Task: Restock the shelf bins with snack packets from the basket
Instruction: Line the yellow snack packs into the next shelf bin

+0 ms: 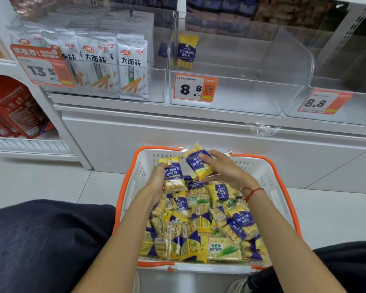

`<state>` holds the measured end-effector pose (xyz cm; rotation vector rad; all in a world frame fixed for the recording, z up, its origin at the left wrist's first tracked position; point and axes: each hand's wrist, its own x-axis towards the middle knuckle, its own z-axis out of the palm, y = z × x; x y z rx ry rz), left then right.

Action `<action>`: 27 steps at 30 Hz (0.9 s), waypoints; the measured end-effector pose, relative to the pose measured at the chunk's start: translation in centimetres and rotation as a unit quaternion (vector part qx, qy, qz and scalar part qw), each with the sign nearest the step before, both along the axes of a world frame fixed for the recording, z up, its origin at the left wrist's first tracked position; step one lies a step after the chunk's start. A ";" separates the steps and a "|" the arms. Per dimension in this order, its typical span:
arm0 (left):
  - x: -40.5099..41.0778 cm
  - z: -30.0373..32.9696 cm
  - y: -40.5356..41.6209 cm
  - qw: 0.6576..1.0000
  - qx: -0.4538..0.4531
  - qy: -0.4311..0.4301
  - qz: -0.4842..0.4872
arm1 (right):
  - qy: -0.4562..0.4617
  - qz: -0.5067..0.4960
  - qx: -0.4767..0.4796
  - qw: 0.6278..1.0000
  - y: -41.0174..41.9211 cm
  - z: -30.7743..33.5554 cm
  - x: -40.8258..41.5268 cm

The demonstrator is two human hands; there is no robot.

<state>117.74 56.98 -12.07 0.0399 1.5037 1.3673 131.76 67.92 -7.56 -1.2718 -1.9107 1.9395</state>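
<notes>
Left hand (pixel 156 178) grips upright snack packet (pixel 173 176); right hand (pixel 220 168) grips tilted packet (pixel 199 163), both above basket (pixel 283 187) full of packets. Step: pick-up. Next: lift both into clear bin (pixel 251 98), beside lone packet (pixel 187 50). Basket on pale tiled floor (pixel 51 182); white shelving (pixel 156 119) ahead.

right bin (pixel 347 106): cut by edge | top shelf packets (pixel 220 9): blurred

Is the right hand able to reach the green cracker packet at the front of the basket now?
Probably not yet: the right hand already holds a yellow packet. The green cracker packet itself lies uncovered on top.
</notes>
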 end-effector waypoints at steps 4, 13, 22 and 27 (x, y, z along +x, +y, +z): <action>-0.7 -0.4 -0.7 0.997 -0.018 0.008 -0.069 | -0.062 0.133 -0.085 0.986 1.2 1.2 0.8; 0.1 -1.4 -0.9 0.970 -0.054 0.086 -0.220 | -0.258 0.286 0.107 0.916 -1.0 0.9 -1.8; 0.8 -0.7 -0.4 0.995 0.042 -0.019 -0.090 | -0.145 0.097 0.291 0.941 -2.1 0.1 -3.2; 1.8 1.8 -0.6 0.992 0.115 -0.034 -0.040 | -0.109 0.060 0.288 0.950 -2.8 1.6 -2.7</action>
